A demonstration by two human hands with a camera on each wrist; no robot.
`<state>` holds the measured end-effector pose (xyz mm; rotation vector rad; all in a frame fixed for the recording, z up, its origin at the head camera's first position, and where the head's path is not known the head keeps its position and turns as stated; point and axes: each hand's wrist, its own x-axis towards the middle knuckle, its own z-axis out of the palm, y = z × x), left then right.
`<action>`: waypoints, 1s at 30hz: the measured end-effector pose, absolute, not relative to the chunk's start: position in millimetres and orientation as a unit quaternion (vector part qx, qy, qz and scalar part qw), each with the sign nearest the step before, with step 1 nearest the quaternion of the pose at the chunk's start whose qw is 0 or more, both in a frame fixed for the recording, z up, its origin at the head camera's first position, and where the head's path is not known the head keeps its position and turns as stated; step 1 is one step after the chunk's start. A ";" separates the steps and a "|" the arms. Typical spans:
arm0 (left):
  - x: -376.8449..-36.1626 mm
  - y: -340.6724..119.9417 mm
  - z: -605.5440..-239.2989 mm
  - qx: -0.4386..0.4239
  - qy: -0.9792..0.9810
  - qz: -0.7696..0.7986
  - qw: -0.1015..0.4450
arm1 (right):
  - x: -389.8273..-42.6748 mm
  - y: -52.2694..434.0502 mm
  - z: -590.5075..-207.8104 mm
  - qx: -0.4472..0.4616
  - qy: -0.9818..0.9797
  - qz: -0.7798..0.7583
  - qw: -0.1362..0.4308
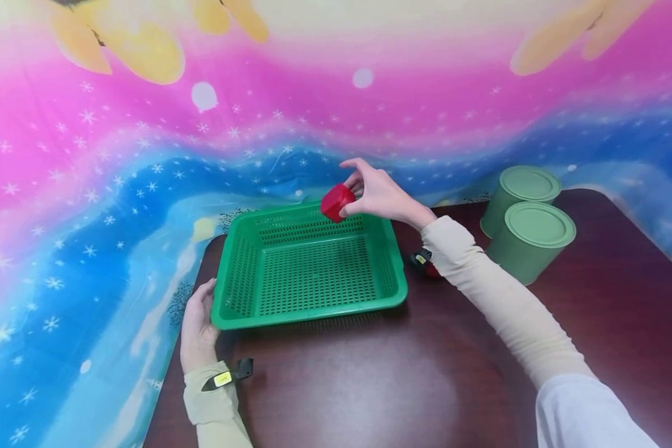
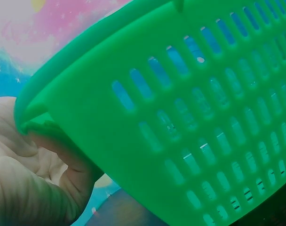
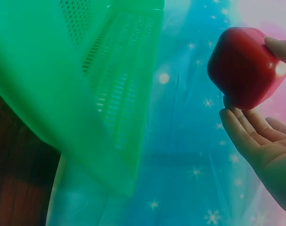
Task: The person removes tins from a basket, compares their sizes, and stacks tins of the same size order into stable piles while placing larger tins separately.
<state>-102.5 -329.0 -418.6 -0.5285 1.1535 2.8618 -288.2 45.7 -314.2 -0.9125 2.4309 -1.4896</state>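
Observation:
A green plastic basket [image 1: 313, 314] with slotted walls and a perforated floor is at the far side of the table, and no items show inside it. At its left end, my left hand [image 1: 198, 330] grips the rim; in the left wrist view its fingers [image 2: 77, 181] curl in under the lip. My right hand [image 1: 385, 198] pinches a small red rounded-cube box [image 1: 335, 204] between thumb and fingertips, held up over the basket's back rim. The right wrist view shows this glossy red box [image 3: 242, 68] apart from the basket wall.
Two light green lidded canisters [image 1: 539, 227] stand close together on the right of the dark wood table [image 1: 341, 386]. Something red [image 1: 432, 271], mostly hidden, lies under my right wrist. A patterned cloth backdrop [image 1: 145, 155] hangs behind the table and along its left.

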 end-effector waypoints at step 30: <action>-104.1 -330.9 -420.5 -0.212 0.389 0.897 -0.003 | -274.6 126.8 -329.1 -0.224 0.817 -0.531 0.008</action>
